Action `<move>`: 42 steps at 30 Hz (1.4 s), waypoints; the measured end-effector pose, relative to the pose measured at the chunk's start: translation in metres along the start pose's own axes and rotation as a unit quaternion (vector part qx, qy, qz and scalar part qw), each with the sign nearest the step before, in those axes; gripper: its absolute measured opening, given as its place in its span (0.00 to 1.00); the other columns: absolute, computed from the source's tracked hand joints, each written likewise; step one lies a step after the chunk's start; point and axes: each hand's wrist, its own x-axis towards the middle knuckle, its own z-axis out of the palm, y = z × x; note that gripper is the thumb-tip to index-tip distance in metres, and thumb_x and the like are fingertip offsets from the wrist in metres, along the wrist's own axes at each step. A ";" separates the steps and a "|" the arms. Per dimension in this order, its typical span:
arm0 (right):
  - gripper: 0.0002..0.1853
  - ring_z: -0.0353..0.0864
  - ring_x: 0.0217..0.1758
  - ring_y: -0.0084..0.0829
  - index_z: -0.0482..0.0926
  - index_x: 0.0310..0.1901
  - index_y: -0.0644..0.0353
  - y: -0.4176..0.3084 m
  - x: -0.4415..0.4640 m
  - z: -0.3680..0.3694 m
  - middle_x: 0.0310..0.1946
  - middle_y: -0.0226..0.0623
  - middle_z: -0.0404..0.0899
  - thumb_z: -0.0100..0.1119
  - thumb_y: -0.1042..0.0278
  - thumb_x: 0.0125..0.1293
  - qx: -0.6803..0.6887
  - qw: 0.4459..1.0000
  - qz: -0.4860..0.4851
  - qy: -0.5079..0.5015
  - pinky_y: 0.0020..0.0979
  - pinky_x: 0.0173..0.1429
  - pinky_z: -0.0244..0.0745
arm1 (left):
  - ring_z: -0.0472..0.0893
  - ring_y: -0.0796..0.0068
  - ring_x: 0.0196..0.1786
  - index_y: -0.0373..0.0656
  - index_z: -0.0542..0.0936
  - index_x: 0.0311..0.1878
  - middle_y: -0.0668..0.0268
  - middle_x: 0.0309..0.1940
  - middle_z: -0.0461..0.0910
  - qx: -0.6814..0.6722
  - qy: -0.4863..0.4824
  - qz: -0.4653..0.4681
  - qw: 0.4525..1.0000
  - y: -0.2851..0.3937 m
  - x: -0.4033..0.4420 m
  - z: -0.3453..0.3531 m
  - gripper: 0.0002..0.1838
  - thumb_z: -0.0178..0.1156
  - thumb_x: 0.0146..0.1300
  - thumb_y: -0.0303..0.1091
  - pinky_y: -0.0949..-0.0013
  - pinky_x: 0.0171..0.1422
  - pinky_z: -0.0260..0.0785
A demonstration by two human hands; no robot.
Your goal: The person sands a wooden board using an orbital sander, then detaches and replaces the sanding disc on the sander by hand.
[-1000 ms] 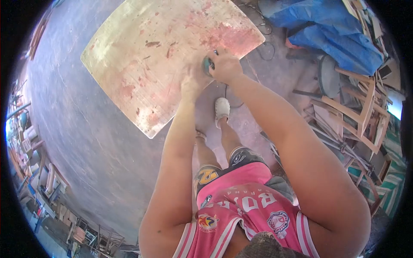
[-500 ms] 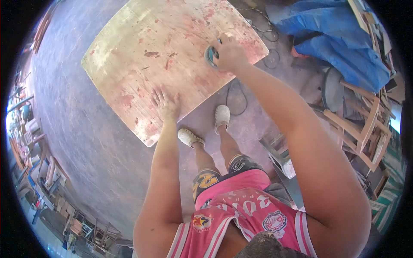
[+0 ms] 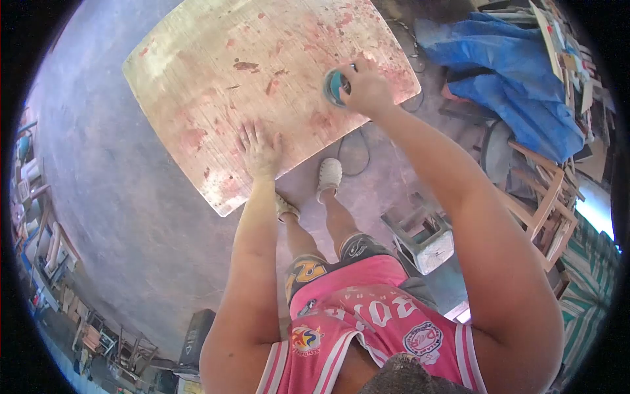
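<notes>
A worn wooden tabletop (image 3: 216, 72) with red and dark stains lies ahead of me. My left hand (image 3: 260, 150) rests flat near its front edge, fingers spread, holding nothing. Toward the right side of the board, my right hand (image 3: 369, 87) is wrapped round a round teal tool (image 3: 335, 88), which sits against the stained surface. Most of the tool's body is hidden under my palm. A dark cord (image 3: 359, 157) loops on the floor beside the board's near edge.
A blue tarp (image 3: 499, 79) covers things at the upper right. Wooden chair frames (image 3: 548, 203) are piled below it. A grey stool (image 3: 426, 246) stands right of my legs. Scrap wood and furniture (image 3: 92, 335) lie at the lower left. My feet are near the board's front edge.
My left hand has moved left from beside my right hand and now lies flat near the front edge. My right hand, still holding the teal tool, is slightly farther right in view.
</notes>
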 end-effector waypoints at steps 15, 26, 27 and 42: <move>0.22 0.75 0.64 0.50 0.78 0.58 0.43 0.002 -0.020 0.011 0.56 0.42 0.74 0.65 0.56 0.62 0.007 0.998 -0.002 0.069 0.51 0.59 0.80 | 0.49 0.52 0.85 0.45 0.59 0.81 0.51 0.82 0.55 0.000 -0.023 -0.004 1.000 0.000 0.002 -0.005 0.41 0.54 0.73 0.57 0.46 0.87 0.35; 0.23 0.77 0.61 0.50 0.78 0.59 0.44 0.060 0.057 -0.010 0.53 0.43 0.76 0.65 0.50 0.63 -0.022 0.984 0.134 0.113 0.50 0.59 0.80 | 0.55 0.48 0.83 0.43 0.64 0.79 0.48 0.80 0.59 -0.021 0.000 0.006 1.000 0.000 0.005 -0.006 0.40 0.57 0.70 0.55 0.45 0.86 0.41; 0.23 0.77 0.61 0.50 0.79 0.59 0.44 0.061 0.043 -0.006 0.54 0.43 0.76 0.66 0.51 0.62 -0.021 0.987 0.112 0.112 0.49 0.60 0.79 | 0.55 0.48 0.83 0.43 0.64 0.79 0.48 0.80 0.60 -0.015 0.004 0.012 1.000 -0.003 0.005 -0.002 0.40 0.57 0.70 0.55 0.44 0.86 0.41; 0.27 0.77 0.62 0.50 0.76 0.62 0.41 0.130 0.028 -0.006 0.57 0.42 0.75 0.68 0.50 0.61 -0.040 0.976 0.182 0.113 0.50 0.59 0.81 | 0.56 0.47 0.83 0.43 0.64 0.79 0.49 0.79 0.61 -0.002 0.012 0.017 1.000 -0.001 0.000 0.000 0.41 0.59 0.69 0.55 0.44 0.85 0.41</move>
